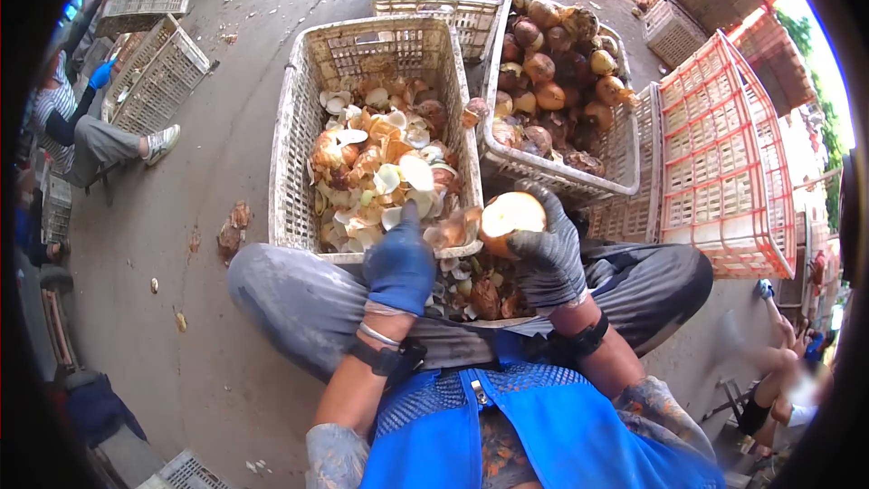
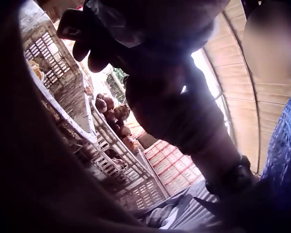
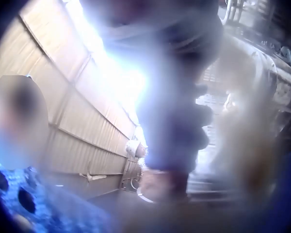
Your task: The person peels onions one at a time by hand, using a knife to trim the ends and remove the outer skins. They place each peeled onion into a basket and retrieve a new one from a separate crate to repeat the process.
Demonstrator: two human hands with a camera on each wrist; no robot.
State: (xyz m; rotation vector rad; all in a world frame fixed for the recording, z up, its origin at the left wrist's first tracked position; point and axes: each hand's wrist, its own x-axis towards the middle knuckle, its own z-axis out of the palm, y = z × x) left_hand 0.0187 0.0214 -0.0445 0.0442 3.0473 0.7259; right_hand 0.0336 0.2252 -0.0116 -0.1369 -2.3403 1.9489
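Observation:
In the head view, my right hand (image 1: pixel 554 254), in a dark grey glove, grips a pale, partly peeled onion (image 1: pixel 512 220), thumb across its near side. My left hand (image 1: pixel 400 264), in a blue glove, is left of the onion, over the near rim of the crate of peelings (image 1: pixel 288 127). One left finger points forward; I cannot tell whether that hand holds something. Loose onion skins and pale pieces (image 1: pixel 385 158) fill that crate. More peelings (image 1: pixel 489 294) lie between my knees. Both wrist views are dark or blurred around the hands.
A crate (image 1: pixel 625 127) of unpeeled onions (image 1: pixel 552 68) stands front right, with another crate (image 1: pixel 434 9) behind. Red-and-white crates (image 1: pixel 724 154) stack at the right. At the left a seated person (image 1: pixel 77 118) is beside tipped crates (image 1: pixel 149 77). Skins (image 1: pixel 233 226) litter the floor.

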